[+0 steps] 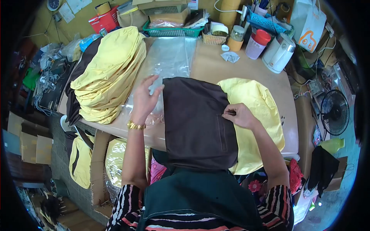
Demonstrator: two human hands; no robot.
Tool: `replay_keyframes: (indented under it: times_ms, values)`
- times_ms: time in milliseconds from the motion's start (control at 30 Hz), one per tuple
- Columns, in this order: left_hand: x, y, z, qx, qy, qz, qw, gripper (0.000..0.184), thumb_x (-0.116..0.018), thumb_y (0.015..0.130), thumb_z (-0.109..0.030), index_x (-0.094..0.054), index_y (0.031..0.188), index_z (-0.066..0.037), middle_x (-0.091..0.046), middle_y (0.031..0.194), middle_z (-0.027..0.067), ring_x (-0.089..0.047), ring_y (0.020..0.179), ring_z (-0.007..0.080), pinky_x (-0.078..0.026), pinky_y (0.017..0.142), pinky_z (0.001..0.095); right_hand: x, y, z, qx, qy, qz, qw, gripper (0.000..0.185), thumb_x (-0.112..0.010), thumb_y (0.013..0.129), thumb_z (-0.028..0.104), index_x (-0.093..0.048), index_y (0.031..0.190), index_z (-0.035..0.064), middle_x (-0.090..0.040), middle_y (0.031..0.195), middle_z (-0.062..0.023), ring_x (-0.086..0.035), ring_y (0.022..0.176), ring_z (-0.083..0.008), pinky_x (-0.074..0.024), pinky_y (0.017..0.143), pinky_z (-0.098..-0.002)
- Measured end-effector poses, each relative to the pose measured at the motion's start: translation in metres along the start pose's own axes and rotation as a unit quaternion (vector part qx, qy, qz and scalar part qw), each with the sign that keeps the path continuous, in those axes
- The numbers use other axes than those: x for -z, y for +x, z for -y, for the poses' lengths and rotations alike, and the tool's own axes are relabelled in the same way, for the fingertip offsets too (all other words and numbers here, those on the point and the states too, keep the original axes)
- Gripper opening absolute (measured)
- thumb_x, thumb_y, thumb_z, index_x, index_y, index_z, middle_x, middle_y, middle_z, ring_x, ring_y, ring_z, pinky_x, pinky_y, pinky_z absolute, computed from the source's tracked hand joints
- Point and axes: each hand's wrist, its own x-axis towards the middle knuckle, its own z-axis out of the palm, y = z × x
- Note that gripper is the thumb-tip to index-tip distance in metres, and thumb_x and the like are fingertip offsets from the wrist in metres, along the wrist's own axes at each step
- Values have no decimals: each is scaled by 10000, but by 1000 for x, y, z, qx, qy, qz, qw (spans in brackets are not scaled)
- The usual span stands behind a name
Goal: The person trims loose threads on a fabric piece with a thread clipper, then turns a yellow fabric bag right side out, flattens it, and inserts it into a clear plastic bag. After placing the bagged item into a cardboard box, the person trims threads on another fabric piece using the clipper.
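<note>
A dark brown folded fabric piece [192, 123] with a stitched line near its right side lies in front of me, partly over the table's front edge. Yellow fabric [262, 123] spreads out from under its right side. My right hand [239, 115] pinches the dark fabric near its right edge, fingers closed. Just off the dark fabric's upper left side, my left hand [146, 98] is raised with fingers apart, holding nothing. Beneath and beyond it lie clear plastic bags [169, 56].
A tall stack of folded yellow fabric [110, 77] stands on the table's left. Along the back are a green basket [173, 31], a pink cup with red lid [258, 43] and a white kettle [279, 53]. An open cardboard box [101, 169] with plastic-wrapped yellow items sits below left; a black fan [334, 111] is at right.
</note>
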Motion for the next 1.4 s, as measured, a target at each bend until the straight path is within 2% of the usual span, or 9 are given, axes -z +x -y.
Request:
replay_keyframes:
  times_ms: [100,233,333,567,733,933,1133,1333,1400]
  values:
    - [49,-17,-72,-96,-121,-216,964,183,-597,893,-20,-652,1059,31,-666,1008,90,-616,904,132,-491,794,266,2,22,31,29,37,-44,998,184,-699,835,185,-671,899,15,-673,765,-106,-626,695,-176,-497,706,-302]
    - [115,-80,-141,-290,-206,-487,798,259,-523,917,-228,-604,1046,-19,-596,1021,165,-554,956,264,-374,960,455,-27,72,74,127,105,-155,974,186,-674,855,194,-676,903,14,-690,845,-123,-658,760,-226,-500,727,-313]
    - [150,-80,-191,-482,-200,-511,683,381,-467,929,-378,-592,970,-21,-547,971,213,-504,943,269,-224,1075,648,-49,115,105,116,67,-143,981,205,-667,859,206,-663,949,22,-693,902,-143,-669,833,-275,-505,758,-350]
    - [183,-95,-199,-528,-148,-506,666,298,-544,875,-256,-599,1053,-24,-554,1008,145,-504,897,199,-308,933,487,-100,191,96,79,-76,-214,971,272,-669,852,245,-627,1041,54,-683,973,-167,-649,919,-346,-495,805,-413]
    - [181,-95,-181,-461,-160,-467,737,312,-599,836,-168,-604,1113,-25,-559,1035,96,-503,865,149,-367,832,373,-86,177,94,56,-37,-155,986,262,-689,842,283,-664,947,45,-690,884,-147,-653,823,-324,-495,748,-412]
    - [115,-57,-122,-34,-69,-91,993,400,-665,789,-62,-611,1184,-27,-566,1067,38,-503,826,88,-438,710,235,-48,81,136,107,192,-207,953,171,-716,837,160,-647,870,7,-628,729,-85,-553,639,-164,-443,637,-273]
    - [-11,-19,-54,-35,-336,70,939,320,-690,886,-190,-649,1157,-24,-580,884,-1,-448,634,59,-409,581,212,-48,36,151,201,193,-227,933,155,-744,805,77,-620,834,-11,-580,742,-55,-517,663,-128,-414,625,-261]
    - [24,-5,-18,113,-559,-38,820,192,-692,891,-186,-719,1016,-43,-609,828,-22,-481,573,23,-410,540,192,-39,20,138,182,176,-286,924,167,-746,785,43,-589,766,-12,-531,708,-57,-485,662,-153,-389,610,-286]
    - [36,-10,-43,122,-431,-7,894,198,-693,892,-186,-715,1020,-36,-611,798,-23,-492,567,15,-402,522,185,-37,17,139,190,185,-290,920,166,-748,778,39,-591,762,-10,-522,698,-58,-480,637,-159,-385,591,-287]
